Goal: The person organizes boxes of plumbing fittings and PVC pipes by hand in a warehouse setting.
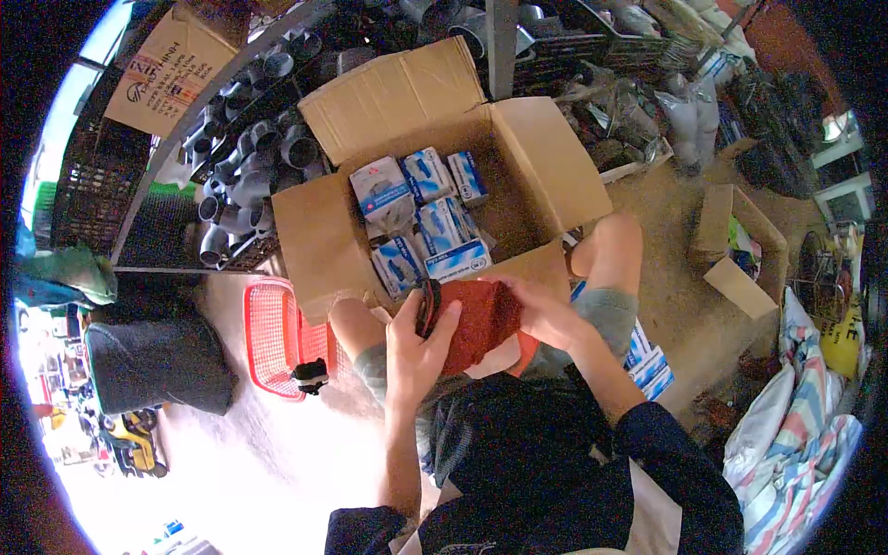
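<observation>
A dark red, cloth-like piece with a rough surface is held over my lap, and I cannot make out its exact kind. My left hand grips its left side, thumb across the front. Along that same side runs a black strip or object, partly hidden by the fingers. The fingers of my right hand close on the right edge of the red piece. Just beyond both hands stands an open cardboard box with several blue-and-white small boxes inside.
A red plastic basket stands on the floor to the left, with a black-and-white item at its edge. More blue-and-white boxes lie by my right leg. Grey pipe fittings fill racks behind. A smaller open carton sits at right.
</observation>
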Tool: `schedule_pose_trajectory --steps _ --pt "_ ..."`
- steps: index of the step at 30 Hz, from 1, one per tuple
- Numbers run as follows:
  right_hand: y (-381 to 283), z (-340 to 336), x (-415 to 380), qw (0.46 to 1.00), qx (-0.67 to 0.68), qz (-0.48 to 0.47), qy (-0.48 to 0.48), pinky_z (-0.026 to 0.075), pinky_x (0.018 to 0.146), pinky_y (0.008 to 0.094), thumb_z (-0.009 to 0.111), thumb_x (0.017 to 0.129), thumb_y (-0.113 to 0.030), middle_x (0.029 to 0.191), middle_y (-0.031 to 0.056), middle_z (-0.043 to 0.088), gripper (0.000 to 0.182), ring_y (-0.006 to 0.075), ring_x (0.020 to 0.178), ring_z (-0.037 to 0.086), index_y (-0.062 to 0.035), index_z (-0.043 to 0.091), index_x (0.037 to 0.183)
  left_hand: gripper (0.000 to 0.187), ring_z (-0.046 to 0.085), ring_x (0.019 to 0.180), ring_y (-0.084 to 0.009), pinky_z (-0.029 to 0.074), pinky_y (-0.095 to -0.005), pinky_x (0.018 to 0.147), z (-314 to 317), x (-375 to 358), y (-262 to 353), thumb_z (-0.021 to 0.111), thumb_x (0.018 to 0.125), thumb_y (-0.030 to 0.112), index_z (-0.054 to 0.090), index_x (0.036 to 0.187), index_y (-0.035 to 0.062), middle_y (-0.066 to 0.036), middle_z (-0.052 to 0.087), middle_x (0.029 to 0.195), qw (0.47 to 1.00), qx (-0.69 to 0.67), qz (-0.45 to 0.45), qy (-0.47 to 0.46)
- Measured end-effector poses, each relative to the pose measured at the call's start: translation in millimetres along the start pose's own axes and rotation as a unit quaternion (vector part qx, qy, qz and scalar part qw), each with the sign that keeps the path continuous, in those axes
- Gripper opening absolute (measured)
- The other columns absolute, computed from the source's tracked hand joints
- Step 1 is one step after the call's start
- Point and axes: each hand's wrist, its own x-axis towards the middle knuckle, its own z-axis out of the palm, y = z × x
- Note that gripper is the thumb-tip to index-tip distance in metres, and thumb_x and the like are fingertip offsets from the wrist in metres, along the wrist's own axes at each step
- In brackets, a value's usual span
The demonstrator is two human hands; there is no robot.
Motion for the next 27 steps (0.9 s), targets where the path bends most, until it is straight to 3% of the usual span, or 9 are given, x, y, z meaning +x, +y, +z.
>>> schedule_pose_trajectory --steps 3,6,8,9,12,15,19,23,27 --pt "10 -12 11 0.965 -0.24 0.045 0.096 0.047 0.1 0.0337 0.065 0.094 -0.025 0.123 0.011 0.064 0.042 0.0195 0.112 0.06 0.0033 0.059 0.125 0.028 0.061 0.082 -0.0142 0.05 -0.0305 0.075 -3 1 0 0.064 0.094 0.019 0.062 0.106 -0.0068 -0.013 0.069 0.089 0.998 0.043 0.024 0.047" --pt "12 -18 10 0.989 -0.087 0.07 0.098 0.051 0.091 0.0304 0.07 0.091 -0.022 0.114 0.0087 0.067 0.039 0.0173 0.102 0.064 0.0026 0.062 0.121 0.03 0.06 0.087 -0.0146 0.048 -0.0297 0.08 -17 4 -21 0.063 0.095 0.021 0.063 0.11 -0.0053 -0.01 0.068 0.093 0.998 0.04 0.0 0.053" --pt "8 -24 9 0.985 -0.124 0.09 0.083 0.051 0.091 0.0309 0.069 0.093 -0.024 0.113 0.0089 0.067 0.04 0.018 0.102 0.064 0.0022 0.062 0.121 0.033 0.059 0.094 -0.0149 0.047 -0.0292 0.084 -27 4 -40 0.062 0.097 0.023 0.062 0.115 -0.0048 -0.01 0.067 0.1 0.997 0.022 -0.066 0.037" --pt "6 -26 10 0.982 -0.142 0.1 0.075 0.051 0.091 0.0312 0.068 0.093 -0.026 0.113 0.009 0.068 0.04 0.0184 0.102 0.064 0.002 0.062 0.122 0.039 0.057 0.104 -0.0159 0.045 -0.0304 0.092 -25 -1 -68 0.06 0.098 0.027 0.059 0.123 -0.0034 -0.01 0.064 0.115 0.981 -0.07 -0.163 0.072" --pt "-2 -29 20 0.98 -0.171 0.089 0.057 0.051 0.091 0.0316 0.066 0.094 -0.029 0.113 0.0094 0.068 0.041 0.0179 0.101 0.064 0.0017 0.062 0.121 0.045 0.055 0.111 -0.0184 0.043 -0.0327 0.098 -23 -8 -90 0.06 0.098 0.03 0.056 0.128 -0.0038 -0.011 0.059 0.123 0.916 -0.327 -0.233 0.019" --pt "-17 -28 21 0.964 -0.229 0.126 0.055 0.05 0.095 0.0357 0.065 0.094 -0.033 0.117 0.0107 0.066 0.044 0.02 0.105 0.064 0.0003 0.061 0.123 0.046 0.055 0.113 -0.0197 0.042 -0.0351 0.099 -15 -15 -94 0.057 0.1 0.031 0.055 0.128 -0.0049 -0.01 0.059 0.123 0.895 -0.336 -0.287 0.056" --pt "4 -38 15 0.989 0.08 0.115 0.039 0.046 0.102 0.0434 0.067 0.092 -0.034 0.125 0.0118 0.063 0.047 0.0263 0.113 0.061 -0.0034 0.059 0.126 0.038 0.057 0.103 -0.016 0.044 -0.0314 0.092 -3 -16 -63 0.054 0.102 0.032 0.06 0.116 -0.0023 -0.007 0.063 0.11 0.916 -0.27 -0.282 0.09" --pt "36 -44 20 0.98 0.118 0.152 0.057 0.043 0.104 0.0511 0.073 0.087 -0.038 0.129 0.0138 0.061 0.052 0.0326 0.116 0.058 -0.0075 0.058 0.127 0.038 0.056 0.096 -0.0118 0.043 -0.0268 0.085 -7 -13 -104 0.05 0.103 0.034 0.062 0.108 -0.0023 -0.004 0.063 0.098 0.985 -0.057 -0.14 0.081" --pt "31 -32 27 0.948 0.193 0.233 0.096 0.045 0.101 0.0503 0.071 0.088 -0.04 0.126 0.0127 0.063 0.048 0.0314 0.113 0.06 -0.0095 0.061 0.123 0.046 0.055 0.097 -0.0147 0.043 -0.0286 0.085 -1 -9 -83 0.05 0.103 0.037 0.06 0.112 -0.0062 -0.01 0.063 0.101 0.978 -0.005 -0.167 0.128"
